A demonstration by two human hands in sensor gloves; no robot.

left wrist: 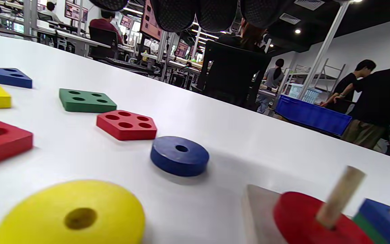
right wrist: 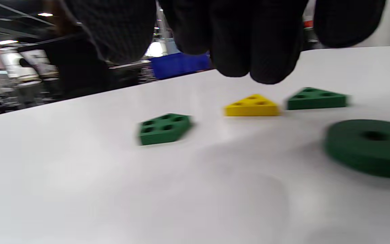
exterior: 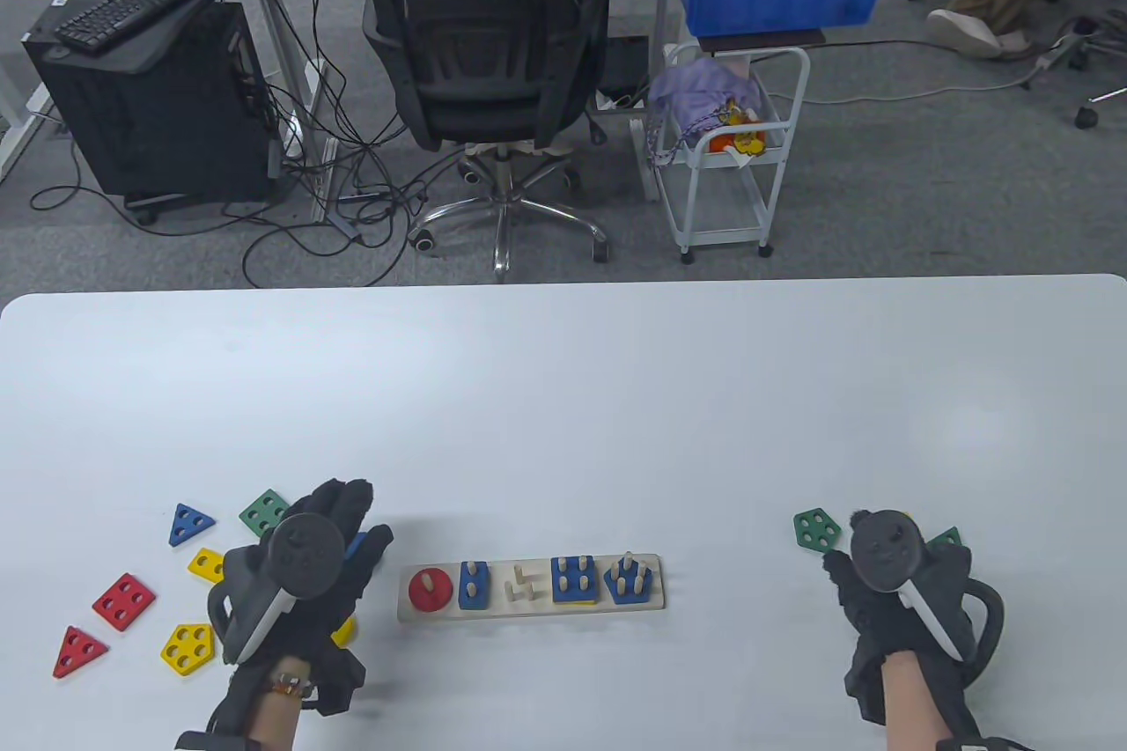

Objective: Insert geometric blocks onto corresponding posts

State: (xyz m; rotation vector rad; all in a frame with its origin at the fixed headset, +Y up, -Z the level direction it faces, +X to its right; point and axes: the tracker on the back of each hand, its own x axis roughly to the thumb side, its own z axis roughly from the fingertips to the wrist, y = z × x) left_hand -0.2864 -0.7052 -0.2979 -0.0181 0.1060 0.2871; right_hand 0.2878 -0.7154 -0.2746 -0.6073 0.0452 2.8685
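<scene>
Peg board (exterior: 531, 607) near table's front edge, red disc (exterior: 430, 590) on its left post, my left hand (exterior: 304, 562) relaxed over blue disc (left wrist: 179, 156), my right hand (exterior: 898, 579) loosely curled, empty, above green disc (right wrist: 371, 146).

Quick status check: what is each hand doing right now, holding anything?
Left hand: open, holding nothing, hovering over the loose blocks left of the peg board.
Right hand: open, holding nothing, above the green blocks.
</scene>
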